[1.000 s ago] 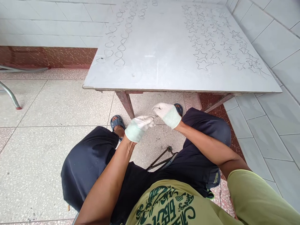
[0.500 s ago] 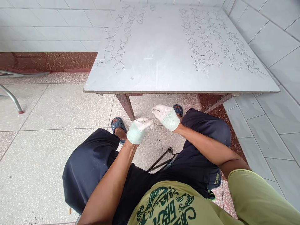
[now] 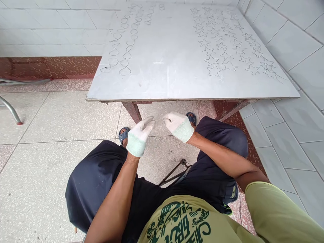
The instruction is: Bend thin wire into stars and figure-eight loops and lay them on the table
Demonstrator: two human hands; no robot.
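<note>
Both hands wear white knitted gloves with pale green cuffs. My left hand (image 3: 140,135) is raised over the floor in front of the table, with its fingers stretched out and thumb apart, holding nothing that I can see. My right hand (image 3: 178,126) is a short way to the right, fingers curled closed. A thin dark line shows at its fingertips, too small to name. On the table above lie thin bent wire stars (image 3: 212,60) in rows at the right, and looped wire figure-eights (image 3: 126,60) in rows at the left.
The white tabletop (image 3: 152,86) has its front edge just beyond my hands, on wooden legs (image 3: 132,111). A dark metal frame (image 3: 174,172) stands between my knees. A curved metal chair leg (image 3: 11,109) is at far left. Tiled walls (image 3: 298,74) border the table.
My left hand has moved left and slightly up, away from my right hand, and its fingers have opened. My right hand stays closed in nearly the same place. The view has shifted slightly.
</note>
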